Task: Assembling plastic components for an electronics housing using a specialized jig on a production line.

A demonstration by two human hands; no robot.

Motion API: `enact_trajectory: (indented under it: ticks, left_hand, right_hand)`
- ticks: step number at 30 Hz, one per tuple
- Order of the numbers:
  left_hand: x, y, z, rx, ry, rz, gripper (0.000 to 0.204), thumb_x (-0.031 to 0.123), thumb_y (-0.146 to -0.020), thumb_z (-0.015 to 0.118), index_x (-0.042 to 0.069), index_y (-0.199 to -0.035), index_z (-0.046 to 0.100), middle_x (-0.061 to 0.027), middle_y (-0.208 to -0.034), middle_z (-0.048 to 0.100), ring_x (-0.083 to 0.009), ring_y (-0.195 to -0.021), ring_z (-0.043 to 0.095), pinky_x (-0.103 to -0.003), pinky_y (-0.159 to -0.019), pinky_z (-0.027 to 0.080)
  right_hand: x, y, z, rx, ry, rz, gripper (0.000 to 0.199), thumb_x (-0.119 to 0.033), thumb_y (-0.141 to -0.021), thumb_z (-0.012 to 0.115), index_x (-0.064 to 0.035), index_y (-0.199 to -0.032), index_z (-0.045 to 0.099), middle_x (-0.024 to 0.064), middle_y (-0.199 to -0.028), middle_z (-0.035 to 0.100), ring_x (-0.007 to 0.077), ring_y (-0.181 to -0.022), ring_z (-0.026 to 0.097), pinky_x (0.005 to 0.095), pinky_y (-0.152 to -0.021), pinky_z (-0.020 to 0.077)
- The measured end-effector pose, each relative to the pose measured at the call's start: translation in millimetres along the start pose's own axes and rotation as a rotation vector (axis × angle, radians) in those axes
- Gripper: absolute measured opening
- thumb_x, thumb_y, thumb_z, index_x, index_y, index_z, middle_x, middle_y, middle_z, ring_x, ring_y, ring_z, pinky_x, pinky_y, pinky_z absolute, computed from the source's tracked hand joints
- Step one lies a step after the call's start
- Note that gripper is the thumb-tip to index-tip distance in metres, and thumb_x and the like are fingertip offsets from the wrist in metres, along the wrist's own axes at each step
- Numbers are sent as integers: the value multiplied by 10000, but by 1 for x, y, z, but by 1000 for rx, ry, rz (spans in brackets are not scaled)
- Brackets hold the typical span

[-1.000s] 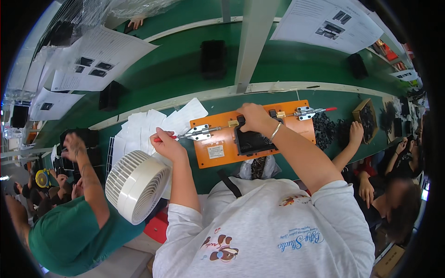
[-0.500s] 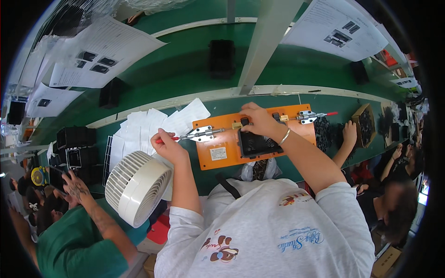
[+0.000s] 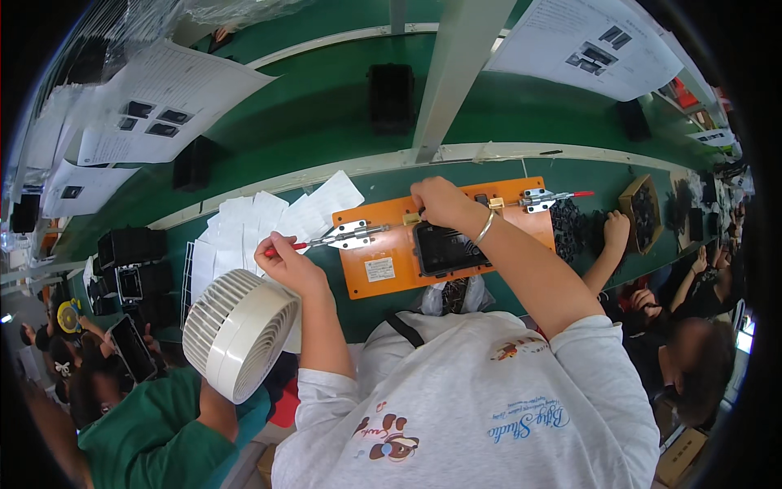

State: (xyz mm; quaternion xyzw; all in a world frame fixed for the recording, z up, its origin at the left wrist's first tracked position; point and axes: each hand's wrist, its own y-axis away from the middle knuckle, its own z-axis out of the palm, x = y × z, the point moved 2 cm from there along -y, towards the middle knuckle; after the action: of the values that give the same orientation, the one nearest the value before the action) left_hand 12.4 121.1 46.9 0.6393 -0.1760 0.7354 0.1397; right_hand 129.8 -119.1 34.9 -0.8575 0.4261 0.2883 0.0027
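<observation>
An orange fixture board (image 3: 397, 275) lies on the bench before me, with a black plastic case (image 3: 450, 251) set in its middle. My left hand (image 3: 287, 262) is closed round the red handle (image 3: 298, 246) of the left toggle clamp (image 3: 355, 234), whose rod points at the case. At the far left corner of the case, my right hand (image 3: 441, 202) is closed with its fingers curled down beside a brass-coloured block (image 3: 412, 219). Its fingertips are hidden, so what they grip cannot be seen. The right toggle clamp (image 3: 541, 200), also red-handled, is untouched.
A white fan (image 3: 243, 334) stands close to my left forearm. White sheets (image 3: 244, 231) lie left of the board. Small black parts (image 3: 570, 224) are heaped to its right, by another person's hand (image 3: 617, 230) and a cardboard box (image 3: 643, 213). Black cases (image 3: 132, 248) stack at far left.
My right hand has moved a little left and its fingers have curled down at the case's far edge. My left hand stays on the red handle. The co-worker at left has shifted an arm.
</observation>
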Motion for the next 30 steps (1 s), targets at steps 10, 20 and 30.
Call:
enact_trajectory:
  ticks: [10,20,30]
  left_hand:
    - [2,5,6,4,-52,36,146,161,-920,533,46,-940,445,-60,-814,530,-120,-693,550,-205,-588,462]
    - [16,-8,3,24,11,35,290,240,-918,554,51,-707,490,-32,-630,508,-112,-635,511,-243,-584,427]
    - [16,0,18,-127,141,-168,374,275,-943,506,69,-634,464,-9,-542,439,-108,-467,416,-264,-461,367]
  right_hand:
    - [0,1,2,29,-7,26,103,-5,-659,626,-29,-759,610,136,-805,636,332,-804,621,413,-721,510]
    - [12,28,3,229,-269,-80,521,-213,-547,833,-26,-984,620,109,-987,569,317,-1014,524,388,-825,463]
    - [4,31,10,169,174,56,600,-274,-515,806,-68,-1051,634,66,-974,541,266,-968,482,425,-783,441]
